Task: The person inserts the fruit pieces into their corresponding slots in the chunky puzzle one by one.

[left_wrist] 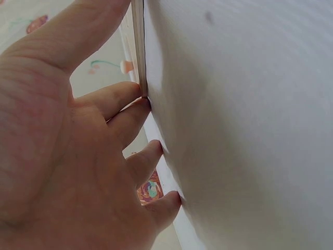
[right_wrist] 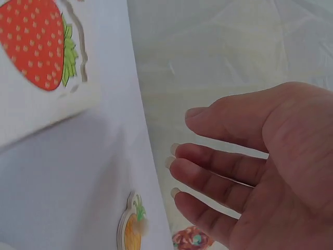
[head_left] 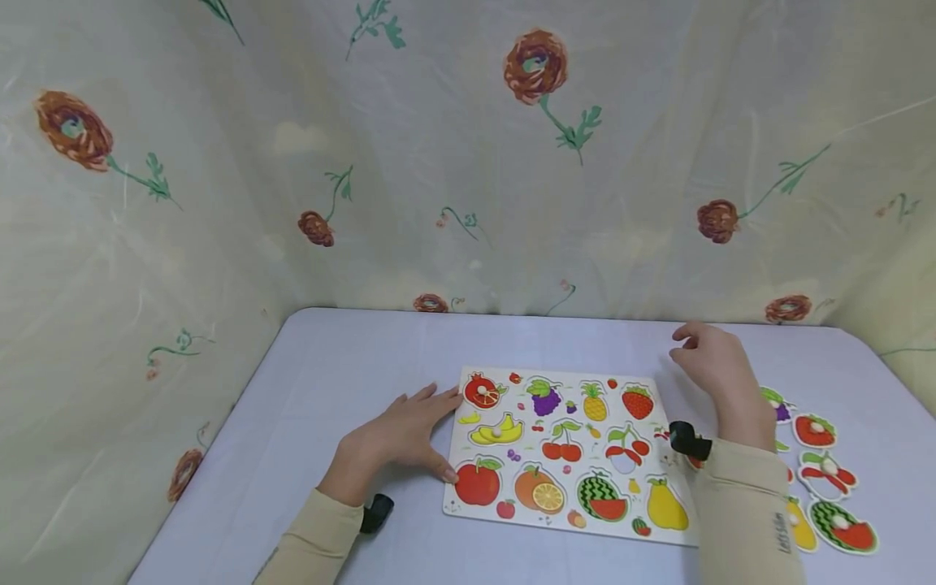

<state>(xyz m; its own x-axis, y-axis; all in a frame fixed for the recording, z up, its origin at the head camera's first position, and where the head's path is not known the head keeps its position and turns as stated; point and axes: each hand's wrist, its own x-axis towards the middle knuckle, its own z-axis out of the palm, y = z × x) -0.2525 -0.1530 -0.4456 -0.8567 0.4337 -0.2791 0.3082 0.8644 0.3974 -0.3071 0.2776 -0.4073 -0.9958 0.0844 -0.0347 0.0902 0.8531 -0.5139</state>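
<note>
At left, the left hand [head_left: 398, 435] is lying spread wide with straight fingers, touching the left edge of the fruit puzzle board [head_left: 574, 479], which is resting flat on the white surface [head_left: 307, 390]. The right hand [head_left: 712, 361] is hovering empty near the board's far right corner, its thumb standing apart from loosely bent fingers. Farther right, loose pieces are lying clustered beside the right sleeve [head_left: 749, 504], the cherry piece [head_left: 847, 479] sitting just beyond the watermelon piece [head_left: 851, 536].
</note>
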